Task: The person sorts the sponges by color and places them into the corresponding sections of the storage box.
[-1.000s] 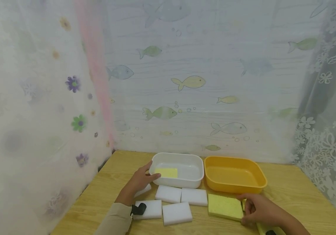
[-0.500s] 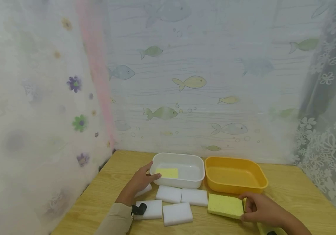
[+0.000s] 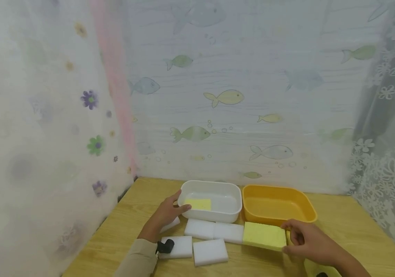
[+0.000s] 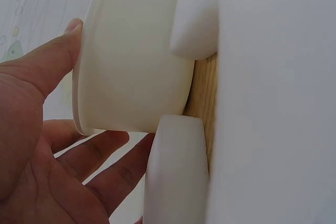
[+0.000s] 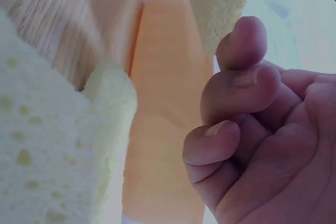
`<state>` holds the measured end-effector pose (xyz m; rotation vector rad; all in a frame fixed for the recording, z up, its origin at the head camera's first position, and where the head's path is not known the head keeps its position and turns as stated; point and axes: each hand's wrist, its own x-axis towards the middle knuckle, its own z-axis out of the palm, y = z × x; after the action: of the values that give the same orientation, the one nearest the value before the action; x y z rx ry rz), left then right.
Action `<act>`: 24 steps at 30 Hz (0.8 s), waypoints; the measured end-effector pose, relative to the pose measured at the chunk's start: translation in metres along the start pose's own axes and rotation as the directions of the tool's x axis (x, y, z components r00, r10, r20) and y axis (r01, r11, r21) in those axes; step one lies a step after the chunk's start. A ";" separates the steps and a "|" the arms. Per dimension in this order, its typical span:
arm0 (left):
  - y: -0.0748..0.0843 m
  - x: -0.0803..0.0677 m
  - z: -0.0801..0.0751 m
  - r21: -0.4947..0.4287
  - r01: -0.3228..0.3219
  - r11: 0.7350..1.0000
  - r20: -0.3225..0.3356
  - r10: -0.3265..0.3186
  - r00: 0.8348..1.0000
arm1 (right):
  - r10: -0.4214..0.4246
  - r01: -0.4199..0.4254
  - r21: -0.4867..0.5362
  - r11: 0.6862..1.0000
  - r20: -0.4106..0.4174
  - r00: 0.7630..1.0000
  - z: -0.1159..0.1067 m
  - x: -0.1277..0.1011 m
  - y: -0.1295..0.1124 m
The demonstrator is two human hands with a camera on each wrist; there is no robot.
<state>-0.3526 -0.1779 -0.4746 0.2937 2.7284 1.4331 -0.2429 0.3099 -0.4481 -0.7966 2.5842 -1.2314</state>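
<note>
My left hand (image 3: 164, 211) holds the left end of a white plastic tub (image 3: 214, 216). In the left wrist view its thumb lies against the rim, the fingers around the end wall. One yellow sponge (image 3: 199, 204) lies inside that tub. My right hand (image 3: 313, 240) pinches another yellow sponge (image 3: 264, 235) by its right edge, raised and tilted off the table. The right wrist view catches only the corner of this held sponge (image 5: 223, 6) above curled fingers. More yellow sponge (image 3: 316, 267) shows below the right wrist, partly hidden.
An orange-yellow tub (image 3: 275, 207) stands right beside the white one. Several white sponges (image 3: 210, 252) lie in front of the white tub. Two yellow sponge pieces (image 5: 42, 129) fill the left of the right wrist view. A printed curtain (image 3: 225, 115) hangs behind the wooden table (image 3: 149, 188).
My right hand has raised the yellow sponge off the table and slightly toward the tubs. My left hand stays on the white tub.
</note>
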 end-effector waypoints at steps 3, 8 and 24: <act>-0.001 0.001 0.000 0.003 0.005 1.000 -0.003 -0.005 1.000 | -0.007 0.007 -0.006 1.000 -0.019 1.000 -0.001 0.001 -0.004; -0.003 0.002 0.000 -0.001 -0.012 1.000 0.006 0.012 1.000 | -0.015 0.012 -0.047 0.999 -0.066 0.998 -0.001 0.002 -0.010; -0.002 0.001 0.000 -0.012 -0.019 1.000 0.011 0.019 1.000 | -0.071 0.034 -0.162 0.986 -0.231 0.970 0.004 0.022 -0.028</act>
<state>-0.3537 -0.1786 -0.4761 0.3271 2.7149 1.4470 -0.2485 0.2806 -0.4278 -0.7953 2.8998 -1.2150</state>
